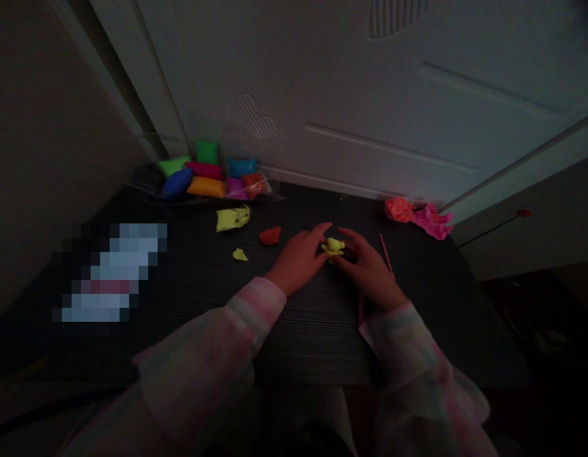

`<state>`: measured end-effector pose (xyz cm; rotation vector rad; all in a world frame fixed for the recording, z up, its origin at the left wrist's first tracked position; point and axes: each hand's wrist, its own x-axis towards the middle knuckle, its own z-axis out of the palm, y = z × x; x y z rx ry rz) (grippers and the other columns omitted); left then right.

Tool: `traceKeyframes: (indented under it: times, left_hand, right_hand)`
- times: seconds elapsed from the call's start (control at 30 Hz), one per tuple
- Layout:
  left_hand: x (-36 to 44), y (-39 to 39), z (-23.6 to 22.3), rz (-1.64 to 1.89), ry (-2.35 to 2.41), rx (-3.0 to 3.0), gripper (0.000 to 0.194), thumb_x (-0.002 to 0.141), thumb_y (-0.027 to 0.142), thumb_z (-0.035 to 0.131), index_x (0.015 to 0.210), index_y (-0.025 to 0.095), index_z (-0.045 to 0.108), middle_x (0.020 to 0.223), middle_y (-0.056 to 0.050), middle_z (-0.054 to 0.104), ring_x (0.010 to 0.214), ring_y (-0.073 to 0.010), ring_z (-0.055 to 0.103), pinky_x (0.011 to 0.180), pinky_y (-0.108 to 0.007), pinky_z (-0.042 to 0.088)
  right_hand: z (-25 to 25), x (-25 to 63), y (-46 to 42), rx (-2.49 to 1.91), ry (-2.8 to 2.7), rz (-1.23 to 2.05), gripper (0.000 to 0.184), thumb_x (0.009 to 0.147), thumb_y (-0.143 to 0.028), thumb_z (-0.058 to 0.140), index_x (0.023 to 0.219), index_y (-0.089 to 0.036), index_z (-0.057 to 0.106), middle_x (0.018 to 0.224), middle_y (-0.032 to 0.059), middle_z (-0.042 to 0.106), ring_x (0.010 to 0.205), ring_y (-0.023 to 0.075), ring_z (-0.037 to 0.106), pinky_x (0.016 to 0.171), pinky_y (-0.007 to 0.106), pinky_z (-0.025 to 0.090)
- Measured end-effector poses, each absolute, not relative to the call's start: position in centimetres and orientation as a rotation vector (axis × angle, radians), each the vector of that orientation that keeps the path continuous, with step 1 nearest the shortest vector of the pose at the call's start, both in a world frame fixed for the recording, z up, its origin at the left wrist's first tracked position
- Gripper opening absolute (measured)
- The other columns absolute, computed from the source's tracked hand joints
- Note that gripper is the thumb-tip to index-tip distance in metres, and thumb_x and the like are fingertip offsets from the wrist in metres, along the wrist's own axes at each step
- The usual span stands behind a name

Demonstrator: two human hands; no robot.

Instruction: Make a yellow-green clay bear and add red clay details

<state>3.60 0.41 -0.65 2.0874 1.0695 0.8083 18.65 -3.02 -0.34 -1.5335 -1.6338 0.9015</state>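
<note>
A small yellow clay figure point(335, 246) with a rounded head stands over the dark table, between my two hands. My left hand point(300, 257) pinches its left side with thumb and fingers. From the other side my right hand point(365, 263) closes on it, the thumb near its base and the fingers curved behind. Left of my left hand lie a red clay lump point(270, 236) and a small yellow clay scrap point(240, 254). An opened yellow clay packet point(233, 219) is a little farther back. A thin pink stick point(385, 253) lies beside my right hand, partly hidden by it.
At the back left, a clear plastic bag holds several coloured clay packets point(207, 186). Crumpled orange-pink point(399, 210) and bright pink wrappings point(433, 221) lie at the back right. A blurred-out bright rectangle point(115, 273) is on the left. A white panel point(294, 152) borders the dark table point(203, 330).
</note>
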Motion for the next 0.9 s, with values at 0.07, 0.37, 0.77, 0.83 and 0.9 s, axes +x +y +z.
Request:
traceKeyframes:
  times: [0.07,0.37,0.77,0.83,0.9]
  left_hand:
    - [3.72,0.48,-0.44,0.801,1.075,2.062,0.049,0.071,0.018,0.052,0.118,0.018,0.038,0.100,-0.005,0.060,0.096,-0.0184,0.053,0.086,-0.034,0.039]
    - [3.66,0.63,-0.37,0.752,1.061,2.060,0.046,0.070,0.020,0.054,0.115,0.019,0.041,0.097,-0.003,0.060,0.091,-0.0154,0.054,0.082,-0.030,0.040]
    - [3.89,0.35,-0.76,0.792,1.070,2.074,0.042,0.071,0.020,0.053,0.111,0.019,0.043,0.091,-0.003,0.060,0.086,-0.0156,0.055,0.078,-0.031,0.042]
    - [3.91,0.29,-0.76,0.798,1.066,2.061,0.041,0.070,0.019,0.053,0.111,0.018,0.043,0.092,-0.003,0.060,0.085,-0.0156,0.055,0.078,-0.031,0.042]
    - [3.91,0.26,-0.74,0.802,1.060,2.048,0.042,0.070,0.017,0.053,0.111,0.018,0.044,0.094,-0.004,0.060,0.087,-0.0155,0.055,0.079,-0.031,0.042]
  right_hand:
    - [-0.42,18.78,-2.93,-1.521,-1.603,0.911,0.053,0.069,-0.024,0.057,0.118,-0.022,0.036,0.102,0.0050,0.057,0.093,0.0166,0.055,0.087,0.037,0.041]
    - [-0.20,19.24,-2.88,-1.501,-1.562,0.957,0.046,0.068,-0.023,0.058,0.111,-0.021,0.042,0.095,0.0042,0.058,0.089,0.0158,0.056,0.085,0.037,0.043]
    - [-0.34,19.38,-2.67,-1.483,-1.564,0.990,0.045,0.068,-0.019,0.058,0.110,-0.023,0.043,0.096,0.0031,0.059,0.090,0.0155,0.056,0.086,0.037,0.042]
    - [-0.35,19.40,-2.66,-1.489,-1.568,0.986,0.045,0.068,-0.018,0.058,0.110,-0.023,0.043,0.096,0.0032,0.059,0.090,0.0154,0.056,0.086,0.037,0.042]
    - [-0.32,19.38,-2.69,-1.479,-1.564,0.997,0.044,0.068,-0.019,0.057,0.110,-0.022,0.043,0.097,0.0032,0.059,0.091,0.0153,0.056,0.087,0.037,0.042]
